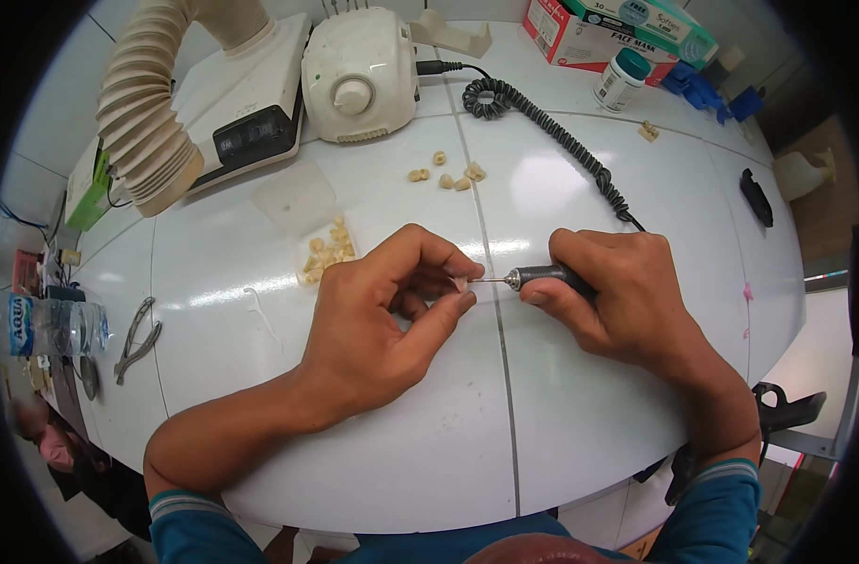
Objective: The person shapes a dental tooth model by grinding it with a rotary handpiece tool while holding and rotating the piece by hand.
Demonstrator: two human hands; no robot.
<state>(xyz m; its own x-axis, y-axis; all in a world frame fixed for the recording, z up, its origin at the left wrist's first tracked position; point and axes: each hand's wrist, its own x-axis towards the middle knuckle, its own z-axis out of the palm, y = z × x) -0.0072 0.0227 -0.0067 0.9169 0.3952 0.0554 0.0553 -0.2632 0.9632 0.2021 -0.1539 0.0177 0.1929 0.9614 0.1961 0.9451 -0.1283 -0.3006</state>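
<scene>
My left hand (373,324) pinches a small pale dental crown (461,283) between thumb and fingertips; the fingers partly hide it. In my right hand (627,291) is a black rotary handpiece (533,276), gripped with the thumb along its near side. Its thin metal bur (489,279) points left and reaches the crown. Just behind my left hand, a small clear box (304,279) holds several tooth-coloured crowns (328,252), and its lid (293,195) lies folded back. A loose group of similar crowns (446,181) sits further back on the white table (429,432).
The white control unit (359,80) with its dial stands at the back, and a coiled black cord (552,122) runs from it towards my right hand. A beige suction hose (152,103) hangs at back left. Pliers (138,340) lie left; a green-capped bottle (622,82) stands back right.
</scene>
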